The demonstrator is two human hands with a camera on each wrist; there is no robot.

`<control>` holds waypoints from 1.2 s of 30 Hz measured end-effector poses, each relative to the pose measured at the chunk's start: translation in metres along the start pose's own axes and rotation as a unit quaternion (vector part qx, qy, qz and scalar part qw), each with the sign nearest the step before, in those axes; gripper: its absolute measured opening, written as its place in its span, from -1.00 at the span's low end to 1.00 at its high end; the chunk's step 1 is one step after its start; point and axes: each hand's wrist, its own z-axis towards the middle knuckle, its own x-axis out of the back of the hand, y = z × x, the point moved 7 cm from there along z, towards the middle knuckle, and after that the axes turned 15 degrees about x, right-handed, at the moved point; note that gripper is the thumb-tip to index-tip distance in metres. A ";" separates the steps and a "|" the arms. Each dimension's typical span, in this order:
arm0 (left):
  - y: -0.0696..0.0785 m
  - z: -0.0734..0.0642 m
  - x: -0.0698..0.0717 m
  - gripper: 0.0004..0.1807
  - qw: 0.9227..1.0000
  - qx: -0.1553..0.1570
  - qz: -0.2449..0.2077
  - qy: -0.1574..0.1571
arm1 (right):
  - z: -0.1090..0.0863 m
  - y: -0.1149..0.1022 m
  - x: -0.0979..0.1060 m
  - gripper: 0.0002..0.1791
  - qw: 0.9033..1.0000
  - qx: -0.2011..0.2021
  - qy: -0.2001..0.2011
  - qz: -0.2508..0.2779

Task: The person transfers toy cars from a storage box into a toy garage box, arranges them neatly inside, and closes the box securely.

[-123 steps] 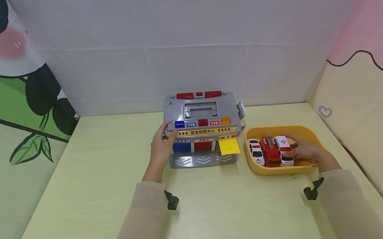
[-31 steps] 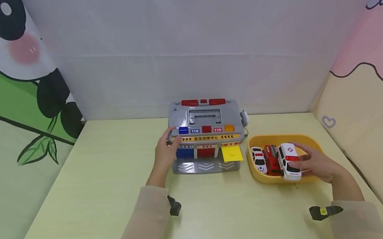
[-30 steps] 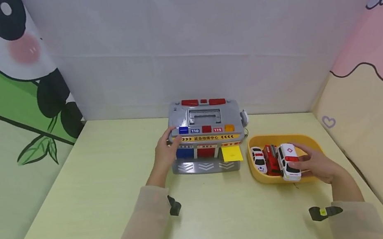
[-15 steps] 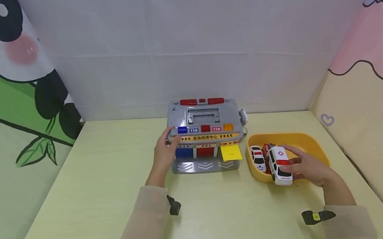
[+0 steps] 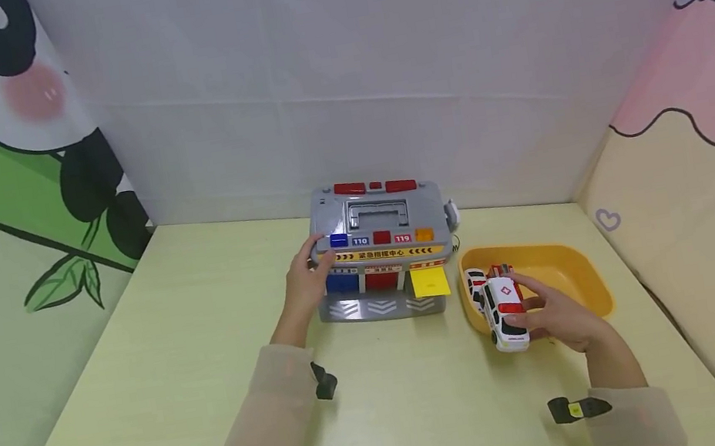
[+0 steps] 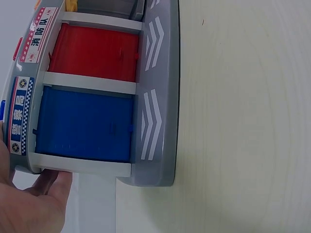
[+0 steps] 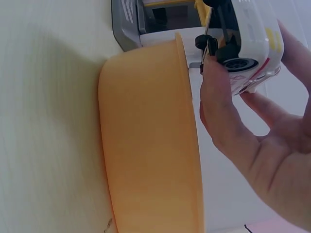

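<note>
In the head view, a toy ambulance, white with a red light bar and red cross, is pinched between the thumb and fingers of my right hand. It is held over the front left rim of the yellow tub; its wheels and underside show in the right wrist view. My left hand grips the left end of a grey toy rescue station with a folded handle on its roof. The station's blue door and red door are down; its yellow door sticks out raised.
Inside the tub's left part lie a white toy police car and a red toy fire truck, both partly hidden by the ambulance. A white wall stands right behind the station, and a patterned cloth borders the table's right side.
The right hand has lifted the ambulance from among the vehicles in the tub and carried it left and toward me, over the rim. The left hand has stayed on the station.
</note>
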 end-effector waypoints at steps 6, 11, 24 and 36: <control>-0.002 0.001 0.001 -0.46 1.000 0.000 -0.005 -0.002 | 0.000 0.002 -0.013 -0.03 1.000 -0.007 -0.001 -0.022; -0.004 0.003 0.001 -0.45 1.000 -0.004 -0.004 -0.005 | 0.002 0.003 -0.023 -0.02 0.999 -0.008 -0.005 -0.036; -0.002 0.003 0.000 -0.45 1.000 -0.007 -0.005 -0.004 | 0.002 0.000 -0.046 -0.03 0.999 -0.009 0.003 -0.036; 0.000 0.003 0.000 -0.47 1.000 -0.011 -0.007 -0.005 | 0.010 -0.003 -0.073 -0.08 0.999 0.001 -0.039 -0.029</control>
